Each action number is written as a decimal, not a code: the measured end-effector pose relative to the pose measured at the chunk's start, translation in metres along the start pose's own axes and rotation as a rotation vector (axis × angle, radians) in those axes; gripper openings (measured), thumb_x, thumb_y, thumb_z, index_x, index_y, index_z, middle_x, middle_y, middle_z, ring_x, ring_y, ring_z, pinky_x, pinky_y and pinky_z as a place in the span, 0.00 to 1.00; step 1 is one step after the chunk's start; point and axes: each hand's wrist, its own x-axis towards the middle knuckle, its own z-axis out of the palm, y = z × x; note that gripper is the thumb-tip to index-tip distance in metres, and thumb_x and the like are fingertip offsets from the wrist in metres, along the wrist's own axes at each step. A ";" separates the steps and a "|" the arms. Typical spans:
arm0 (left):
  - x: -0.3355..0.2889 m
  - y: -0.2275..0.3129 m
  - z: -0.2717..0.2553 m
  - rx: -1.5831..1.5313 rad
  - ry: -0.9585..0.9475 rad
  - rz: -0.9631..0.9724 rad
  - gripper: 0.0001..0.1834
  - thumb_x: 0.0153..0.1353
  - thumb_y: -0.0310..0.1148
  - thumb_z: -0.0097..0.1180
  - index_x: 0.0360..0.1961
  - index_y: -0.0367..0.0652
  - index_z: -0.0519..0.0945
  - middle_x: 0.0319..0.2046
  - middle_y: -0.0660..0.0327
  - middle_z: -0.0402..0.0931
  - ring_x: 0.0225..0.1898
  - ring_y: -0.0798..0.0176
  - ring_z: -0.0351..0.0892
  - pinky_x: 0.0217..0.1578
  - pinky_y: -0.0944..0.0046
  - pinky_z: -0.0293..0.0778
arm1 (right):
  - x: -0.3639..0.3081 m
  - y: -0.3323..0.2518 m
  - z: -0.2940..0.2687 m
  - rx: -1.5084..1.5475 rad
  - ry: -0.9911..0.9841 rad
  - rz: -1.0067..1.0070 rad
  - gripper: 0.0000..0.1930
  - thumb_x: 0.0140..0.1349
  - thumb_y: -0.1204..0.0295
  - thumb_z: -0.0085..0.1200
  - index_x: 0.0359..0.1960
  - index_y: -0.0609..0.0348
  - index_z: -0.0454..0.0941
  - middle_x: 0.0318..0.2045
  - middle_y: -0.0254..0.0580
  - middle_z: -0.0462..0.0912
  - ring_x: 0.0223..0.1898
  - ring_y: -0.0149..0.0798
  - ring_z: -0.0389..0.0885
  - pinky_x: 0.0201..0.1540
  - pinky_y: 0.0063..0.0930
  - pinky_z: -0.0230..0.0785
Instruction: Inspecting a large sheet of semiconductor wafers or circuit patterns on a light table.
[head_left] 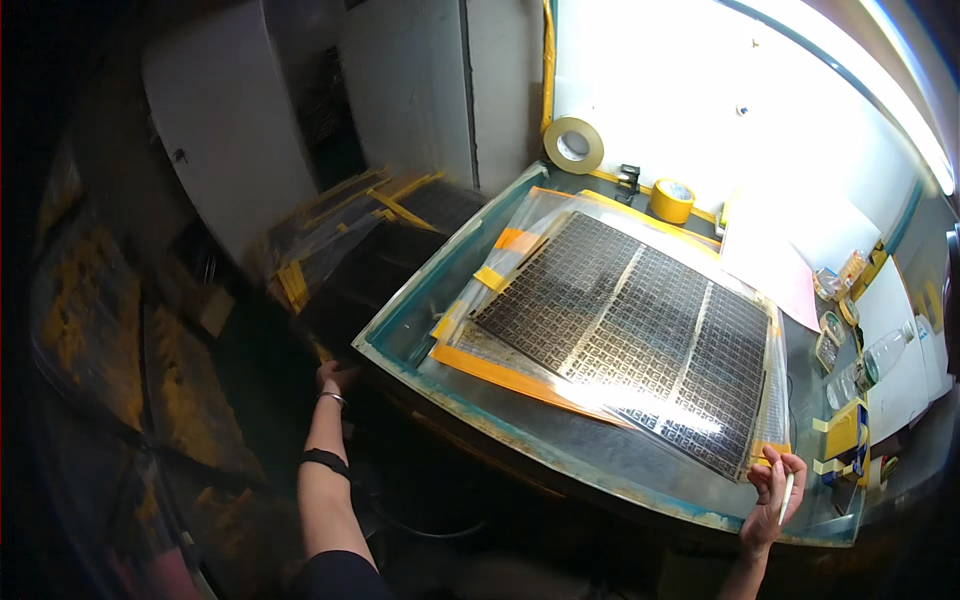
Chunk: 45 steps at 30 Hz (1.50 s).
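Observation:
On the work table lies a large dark film sheet [640, 330] printed with a dense grid of small marks, split by pale strips. It rests over clear sheets with orange and yellow tape edges [500, 372]. At its near right corner is my right hand [775, 490], fingers closed around a slim white pen-like stick [786, 500]. My left hand [331, 376] reaches out to the left of the table, closed at the near edge of a stack of dark taped sheets [370, 265]. What its fingers hold is hidden in shadow.
Along the table's back stand a wide tape roll [574, 146], a yellow tape roll [672, 201] and a small black clip-like object [628, 182]. At right are a clear plastic bottle [885, 355], a pink paper [775, 280] and a yellow-and-blue box [846, 440]. The table has a raised rim [450, 425].

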 end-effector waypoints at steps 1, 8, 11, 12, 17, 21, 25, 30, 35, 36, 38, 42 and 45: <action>0.003 -0.006 -0.016 -0.230 0.058 0.034 0.24 0.40 0.30 0.71 0.42 0.37 0.82 0.39 0.57 0.82 0.41 0.58 0.83 0.45 0.59 0.78 | 0.000 0.000 0.001 0.021 -0.007 0.009 0.09 0.71 0.71 0.48 0.49 0.60 0.70 0.46 0.49 0.82 0.35 0.30 0.83 0.41 0.25 0.76; -0.088 0.158 -0.041 -0.339 0.281 0.814 0.15 0.64 0.24 0.56 0.52 0.38 0.78 0.52 0.55 0.80 0.55 0.55 0.78 0.57 0.57 0.72 | 0.001 -0.004 -0.001 0.008 0.001 -0.007 0.08 0.69 0.74 0.49 0.47 0.62 0.71 0.44 0.52 0.82 0.37 0.34 0.83 0.44 0.29 0.78; -0.227 0.251 -0.025 -0.342 -0.224 0.968 0.19 0.66 0.25 0.55 0.58 0.37 0.74 0.57 0.54 0.76 0.60 0.57 0.74 0.62 0.57 0.68 | 0.003 0.003 -0.004 0.067 -0.007 -0.044 0.08 0.68 0.78 0.51 0.47 0.62 0.72 0.42 0.50 0.82 0.40 0.36 0.83 0.47 0.33 0.78; -0.272 0.268 -0.028 -0.279 -0.304 1.039 0.22 0.65 0.25 0.56 0.61 0.37 0.72 0.59 0.52 0.74 0.62 0.56 0.73 0.63 0.57 0.66 | 0.006 0.012 0.004 0.141 -0.026 -0.032 0.08 0.67 0.79 0.52 0.46 0.61 0.74 0.43 0.49 0.82 0.41 0.36 0.83 0.47 0.33 0.78; -0.399 0.290 0.020 0.225 -0.496 1.710 0.42 0.61 0.41 0.62 0.71 0.35 0.58 0.72 0.42 0.53 0.74 0.43 0.52 0.72 0.45 0.45 | 0.009 0.023 0.004 0.003 -0.053 -0.117 0.09 0.67 0.75 0.54 0.48 0.59 0.76 0.37 0.36 0.81 0.40 0.29 0.78 0.45 0.25 0.73; -0.436 0.279 0.045 0.391 -0.585 1.732 0.39 0.60 0.42 0.62 0.68 0.34 0.63 0.71 0.42 0.54 0.74 0.41 0.51 0.72 0.40 0.41 | 0.004 0.011 -0.005 -0.013 -0.083 -0.036 0.10 0.67 0.77 0.53 0.49 0.62 0.75 0.45 0.40 0.81 0.49 0.32 0.80 0.54 0.26 0.73; -0.440 0.281 0.034 0.453 -0.709 1.656 0.33 0.64 0.44 0.57 0.65 0.34 0.68 0.68 0.43 0.61 0.72 0.42 0.56 0.71 0.43 0.45 | 0.000 0.003 -0.009 -0.004 -0.071 -0.078 0.10 0.68 0.75 0.53 0.50 0.62 0.74 0.43 0.42 0.81 0.47 0.34 0.82 0.52 0.27 0.74; -0.433 0.269 0.022 0.403 -0.630 1.632 0.23 0.64 0.36 0.58 0.57 0.34 0.76 0.61 0.42 0.71 0.65 0.41 0.68 0.67 0.44 0.58 | -0.001 0.002 -0.004 0.019 -0.071 -0.142 0.11 0.68 0.76 0.53 0.50 0.62 0.73 0.44 0.43 0.81 0.47 0.34 0.81 0.52 0.28 0.73; -0.434 0.270 0.035 0.232 -0.486 1.795 0.15 0.62 0.29 0.61 0.49 0.35 0.81 0.51 0.48 0.80 0.52 0.44 0.79 0.53 0.52 0.74 | 0.000 0.015 -0.003 0.049 -0.091 -0.089 0.10 0.68 0.78 0.52 0.50 0.63 0.72 0.49 0.42 0.80 0.50 0.31 0.78 0.57 0.26 0.70; -0.436 0.274 0.036 0.235 -0.480 1.824 0.18 0.59 0.32 0.65 0.48 0.35 0.81 0.49 0.48 0.81 0.51 0.45 0.80 0.51 0.53 0.75 | 0.000 0.013 -0.003 0.067 -0.084 -0.089 0.10 0.68 0.79 0.51 0.50 0.63 0.72 0.49 0.43 0.80 0.51 0.32 0.78 0.57 0.27 0.70; -0.444 0.284 0.028 0.255 -0.503 1.821 0.25 0.50 0.40 0.72 0.47 0.37 0.82 0.48 0.48 0.81 0.47 0.47 0.81 0.48 0.54 0.77 | 0.000 0.006 -0.003 0.116 -0.077 -0.094 0.10 0.68 0.80 0.50 0.50 0.64 0.72 0.50 0.44 0.80 0.51 0.33 0.78 0.57 0.27 0.70; -0.443 0.289 0.026 0.262 -0.532 1.785 0.30 0.45 0.46 0.74 0.46 0.38 0.84 0.46 0.49 0.82 0.44 0.48 0.82 0.45 0.57 0.79 | 0.001 0.000 -0.001 0.145 -0.049 -0.137 0.10 0.68 0.81 0.51 0.49 0.65 0.71 0.48 0.45 0.81 0.49 0.32 0.79 0.55 0.25 0.70; -0.446 0.288 0.026 0.281 -0.485 1.837 0.27 0.49 0.44 0.72 0.45 0.37 0.84 0.44 0.50 0.82 0.42 0.48 0.82 0.43 0.57 0.79 | 0.001 0.002 -0.001 0.130 -0.057 -0.151 0.09 0.68 0.81 0.50 0.49 0.65 0.71 0.48 0.46 0.81 0.49 0.32 0.79 0.55 0.25 0.71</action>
